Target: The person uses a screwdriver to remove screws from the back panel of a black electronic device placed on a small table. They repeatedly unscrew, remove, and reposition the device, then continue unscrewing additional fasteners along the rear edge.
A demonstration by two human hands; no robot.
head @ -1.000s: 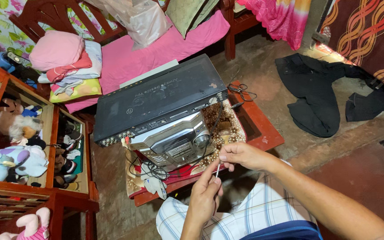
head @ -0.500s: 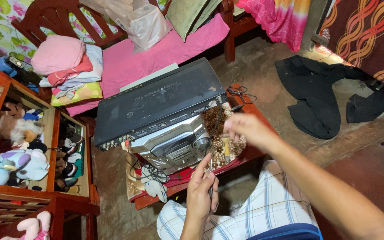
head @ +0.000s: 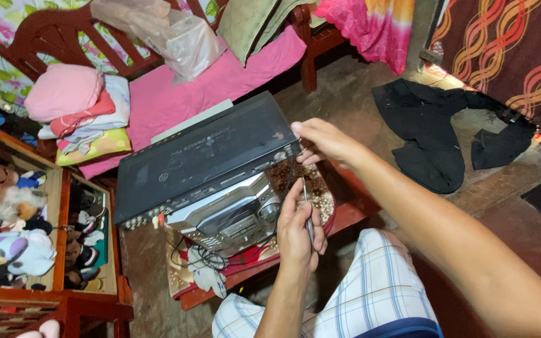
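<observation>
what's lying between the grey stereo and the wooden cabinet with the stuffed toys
In the head view, only bare dirt floor shows between the grey stereo and the wooden cabinet; the stereo's small red table stops short of the cabinet.

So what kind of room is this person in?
Probably a room in a home: a wooden bench with a pink cushion and folded clothes, a shelf of soft toys, and a stereo on a low table.

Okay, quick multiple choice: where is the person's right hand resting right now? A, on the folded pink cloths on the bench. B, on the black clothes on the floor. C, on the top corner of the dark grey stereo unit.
C: the right hand grips the near top corner of the dark grey stereo unit, while the left hand holds a thin metal tool just below it.
</observation>
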